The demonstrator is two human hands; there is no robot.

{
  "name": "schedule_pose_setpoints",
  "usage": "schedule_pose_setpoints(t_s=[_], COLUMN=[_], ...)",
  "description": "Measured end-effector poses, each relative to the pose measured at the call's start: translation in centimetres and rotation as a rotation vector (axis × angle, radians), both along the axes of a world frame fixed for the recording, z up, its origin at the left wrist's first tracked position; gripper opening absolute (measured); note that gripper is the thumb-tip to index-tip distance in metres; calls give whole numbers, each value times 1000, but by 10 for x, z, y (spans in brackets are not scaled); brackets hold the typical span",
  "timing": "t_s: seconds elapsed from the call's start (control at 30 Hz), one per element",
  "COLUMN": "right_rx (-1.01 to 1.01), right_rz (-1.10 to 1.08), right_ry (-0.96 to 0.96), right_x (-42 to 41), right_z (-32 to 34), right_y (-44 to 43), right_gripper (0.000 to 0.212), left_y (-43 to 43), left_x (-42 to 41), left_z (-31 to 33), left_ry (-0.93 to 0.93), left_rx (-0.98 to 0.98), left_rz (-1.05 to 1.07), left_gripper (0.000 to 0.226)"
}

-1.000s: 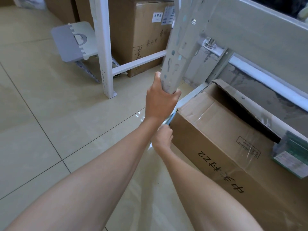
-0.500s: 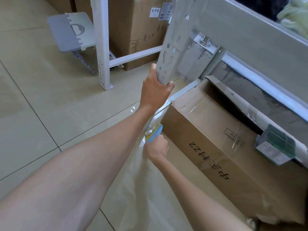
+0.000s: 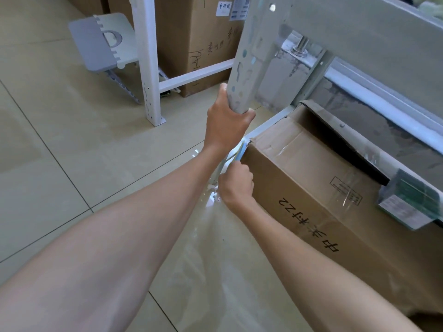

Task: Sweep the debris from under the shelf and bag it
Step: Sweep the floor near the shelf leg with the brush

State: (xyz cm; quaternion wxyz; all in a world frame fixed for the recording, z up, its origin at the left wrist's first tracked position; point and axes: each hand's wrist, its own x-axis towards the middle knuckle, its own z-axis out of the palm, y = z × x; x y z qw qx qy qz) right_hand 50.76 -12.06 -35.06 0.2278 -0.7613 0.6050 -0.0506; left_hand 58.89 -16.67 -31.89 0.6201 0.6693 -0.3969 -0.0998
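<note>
Two hands are at work at the foot of the pale grey perforated metal shelf upright (image 3: 247,56). The left hand (image 3: 226,125) is wrapped around the upright's lower end, which sits clear of the beige tiled floor (image 3: 72,144), so the frame looks tipped. Steel racking of this kind is likely stiff and heavy; the bottom end of the post gives a firm hold, though the punched edges may bite.

The right hand (image 3: 236,185), nearer and lower, is closed around a small blue hand brush with yellowish bristles (image 3: 240,152), most of which is hidden by the fingers. Its tip pokes into the narrow gap between the left wrist and the corner of the taped brown cardboard box with black printed characters (image 3: 311,188) lying under the shelf at right. A brush this size is probably light and rigid in the handle, soft at the bristles; a grip low on the handle suits short strokes in so tight a space.

A clear thin plastic bag (image 3: 211,259) lies spread on the floor near the viewer, just below the right hand. It looks flimsy and slippery and will probably need its mouth held open. No debris can be made out; it is either hidden under the shelf or too fine to see.
</note>
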Motion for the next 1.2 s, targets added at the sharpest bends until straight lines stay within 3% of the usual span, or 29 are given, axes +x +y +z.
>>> schedule_pose_setpoints(t_s=[0.1, 0.17, 0.5, 0.63, 0.8, 0.93, 1.1, 1.2], right_rx=[-28, -16, 165, 219, 116, 88, 52, -62], right_rz=[3, -24, -106, -40, 59, 182, 288, 392], right_ry=[44, 32, -56, -17, 36, 87, 79, 93], right_x=[5, 5, -16, -31, -43, -32, 2, 29], right_z=[-14, -23, -39, -26, -6, 4, -5, -17], right_y=[-16, -19, 11, 26, 42, 62, 78, 74], right_gripper=[20, 11, 23, 13, 26, 4, 21, 24], left_y=[-1, -1, 3, 3, 4, 10, 14, 14], left_x=[0, 0, -2, -2, -3, 3, 16, 35], left_z=[-1, -1, 2, 3, 7, 13, 17, 29], left_ry=[-17, -7, -4, 17, 23, 75, 123, 126], left_rx=[-8, -21, -15, -5, 14, 29, 98, 217], left_rz=[8, 3, -24, -3, -36, -104, -189, -395], left_gripper=[54, 54, 49, 44, 48, 53, 48, 32])
